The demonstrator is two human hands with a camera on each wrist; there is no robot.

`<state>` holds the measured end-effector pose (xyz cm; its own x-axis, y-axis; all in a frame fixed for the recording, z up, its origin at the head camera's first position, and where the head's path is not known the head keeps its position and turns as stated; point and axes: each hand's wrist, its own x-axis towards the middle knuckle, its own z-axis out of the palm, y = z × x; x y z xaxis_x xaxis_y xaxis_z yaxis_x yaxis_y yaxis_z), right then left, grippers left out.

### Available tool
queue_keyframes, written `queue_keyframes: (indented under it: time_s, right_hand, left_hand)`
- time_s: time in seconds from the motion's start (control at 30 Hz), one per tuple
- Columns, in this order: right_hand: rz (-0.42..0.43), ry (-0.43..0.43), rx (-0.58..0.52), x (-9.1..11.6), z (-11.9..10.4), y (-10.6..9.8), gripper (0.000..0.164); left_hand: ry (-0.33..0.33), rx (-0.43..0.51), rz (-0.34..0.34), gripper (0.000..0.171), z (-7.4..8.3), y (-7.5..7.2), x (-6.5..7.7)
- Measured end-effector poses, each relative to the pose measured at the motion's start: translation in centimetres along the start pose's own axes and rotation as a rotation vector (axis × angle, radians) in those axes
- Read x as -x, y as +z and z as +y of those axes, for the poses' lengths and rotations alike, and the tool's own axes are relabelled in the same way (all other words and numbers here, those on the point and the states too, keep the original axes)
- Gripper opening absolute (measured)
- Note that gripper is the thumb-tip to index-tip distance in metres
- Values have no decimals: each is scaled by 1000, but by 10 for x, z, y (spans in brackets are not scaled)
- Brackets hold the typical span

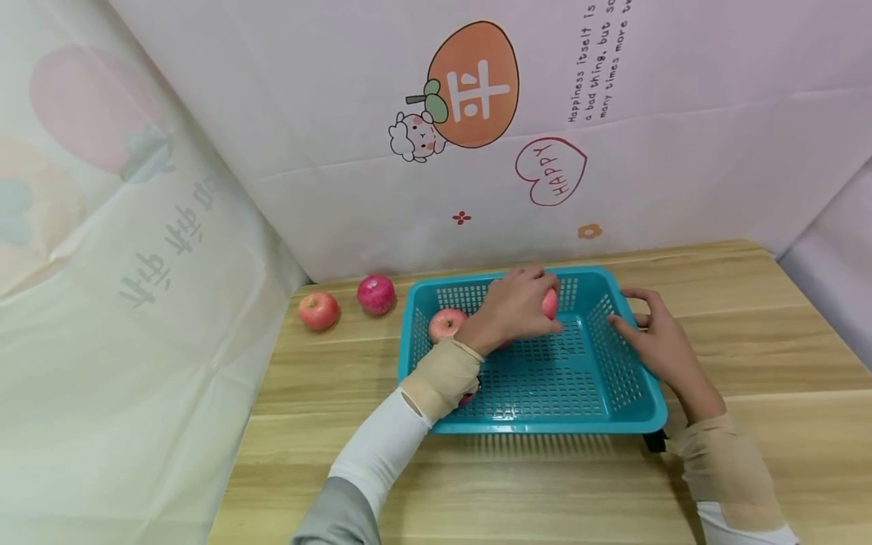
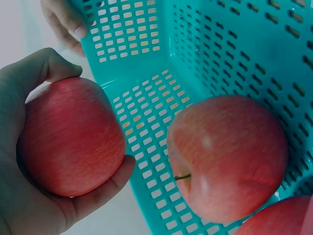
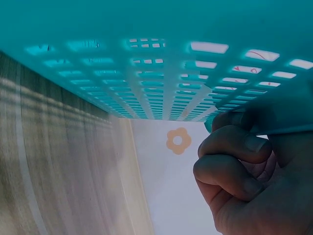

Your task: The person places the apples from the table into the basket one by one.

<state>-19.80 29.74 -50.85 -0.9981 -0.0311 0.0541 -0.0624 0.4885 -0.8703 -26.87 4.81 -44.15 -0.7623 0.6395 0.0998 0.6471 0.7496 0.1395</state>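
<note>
"What's furthest left?"
"A loose apple [image 1: 318, 311], near the back left corner of the desk [image 1: 293, 439]. Then a dark pink round fruit [image 1: 376, 294], by the back edge."
"Next?"
"A blue-green basket [image 1: 531, 428], near the middle of the back edge. Another apple [image 1: 446, 324] sits in its left end, where the walls can probably stop it rolling."
"And the left hand [image 1: 519, 306]?"
"Its fingers and thumb are wrapped round a bright red apple [image 1: 549, 304], over the basket. I think that's because round, smooth things slip."
"The right hand [image 1: 662, 344]?"
"Grasping the basket's right edge, thumb inside, fingers outside. Maybe that keeps the basket from sliding."
</note>
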Motion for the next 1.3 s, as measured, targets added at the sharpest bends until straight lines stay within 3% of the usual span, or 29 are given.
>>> queue_keyframes:
  time_s: [0.53, 0.73, 1.3]
  right_hand:
    - [-7, -11, -3, -1, 4, -1, 68]
    - [-10, -12, 3, -2, 7, 0, 68]
    - [-16, -18, -9, -3, 4, -2, 68]
  left_hand:
    - [52, -70, -88, 61, 10, 27, -15]
    - [88, -152, -116, 70, 17, 36, -19]
    - [97, -179, -156, 73, 18, 48, -35]
